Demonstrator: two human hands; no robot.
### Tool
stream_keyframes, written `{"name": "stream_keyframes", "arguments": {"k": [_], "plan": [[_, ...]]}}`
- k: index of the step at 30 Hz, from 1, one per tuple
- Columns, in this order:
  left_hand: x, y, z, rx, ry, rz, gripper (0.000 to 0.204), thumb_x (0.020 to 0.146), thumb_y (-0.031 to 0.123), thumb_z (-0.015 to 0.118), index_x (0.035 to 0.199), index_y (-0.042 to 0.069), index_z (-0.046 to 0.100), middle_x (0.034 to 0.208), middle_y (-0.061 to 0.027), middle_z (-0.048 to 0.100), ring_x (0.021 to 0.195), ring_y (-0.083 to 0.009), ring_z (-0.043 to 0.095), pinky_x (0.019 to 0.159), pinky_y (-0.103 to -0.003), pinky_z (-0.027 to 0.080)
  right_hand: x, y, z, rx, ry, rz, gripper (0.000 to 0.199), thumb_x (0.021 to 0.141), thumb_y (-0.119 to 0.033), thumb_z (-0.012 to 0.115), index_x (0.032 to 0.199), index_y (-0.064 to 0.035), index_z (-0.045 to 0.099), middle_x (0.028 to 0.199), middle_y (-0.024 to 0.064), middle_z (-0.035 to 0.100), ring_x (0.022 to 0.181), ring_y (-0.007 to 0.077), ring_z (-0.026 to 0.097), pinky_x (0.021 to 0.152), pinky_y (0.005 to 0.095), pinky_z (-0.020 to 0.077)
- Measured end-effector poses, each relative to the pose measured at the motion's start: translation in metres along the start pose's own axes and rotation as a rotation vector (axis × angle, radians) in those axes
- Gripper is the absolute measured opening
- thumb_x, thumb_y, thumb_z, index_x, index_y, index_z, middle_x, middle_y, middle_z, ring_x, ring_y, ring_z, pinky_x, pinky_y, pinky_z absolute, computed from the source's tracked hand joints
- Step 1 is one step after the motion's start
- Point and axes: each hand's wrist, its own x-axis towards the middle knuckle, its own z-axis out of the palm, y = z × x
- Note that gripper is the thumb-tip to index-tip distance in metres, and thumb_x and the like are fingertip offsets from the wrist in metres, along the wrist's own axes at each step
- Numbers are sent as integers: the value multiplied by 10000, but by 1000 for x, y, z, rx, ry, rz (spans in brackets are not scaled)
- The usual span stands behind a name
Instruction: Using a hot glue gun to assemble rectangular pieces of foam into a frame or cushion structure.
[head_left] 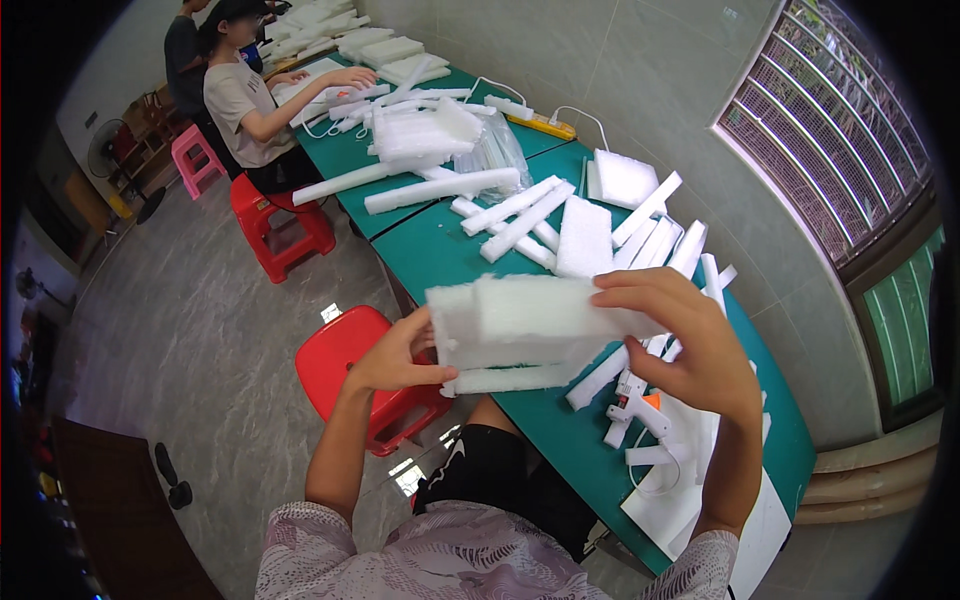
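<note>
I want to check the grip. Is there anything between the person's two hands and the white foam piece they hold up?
Nothing visible. The left hand grips the left end of the white foam piece directly, and the right hand holds its right end, above the green table.

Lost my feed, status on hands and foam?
Both hands, left hand and right hand, gripping white foam block. Held above green table. Nothing blocking.

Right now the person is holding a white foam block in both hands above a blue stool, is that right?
Not quite: the stool is red, not blue. The head view shows the left hand and right hand holding the white foam block above it, beside the green table.
</note>
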Motion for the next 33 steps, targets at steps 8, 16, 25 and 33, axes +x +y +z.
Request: {"name": "stream_keyframes", "arguments": {"k": [8,16,25,33], "plan": [[20,2,18,1,-133,-71,863,717,11,744,1436,9,266,1403,-119,398,1303,-200,382,1117,-345,254,-5,10,15,-115,-51,-17,468,702,30,592,1143,-121,632,1216,81,599,1124,276,531,956,393,434],[25,-3,17,60,-172,-81,919,706,35,761,1452,23,225,1443,-121,340,1342,-214,322,1130,-359,208,-17,14,20,-135,-77,-4,448,748,6,620,1172,-138,622,1242,62,591,1141,269,519,1000,384,383],[30,12,23,71,-55,264,1190,624,140,852,1503,178,51,1485,-178,259,1356,-317,310,1094,-456,265,-14,37,31,-77,-34,-39,372,828,-55,631,1191,-134,613,1266,79,575,1153,279,526,985,392,421],[44,40,33,378,45,449,704,663,78,790,1297,146,490,1457,-179,305,1279,-333,429,1022,-449,377,-16,44,31,8,15,16,359,815,-96,676,1167,-124,613,1296,92,545,1195,286,515,960,382,468]]}}
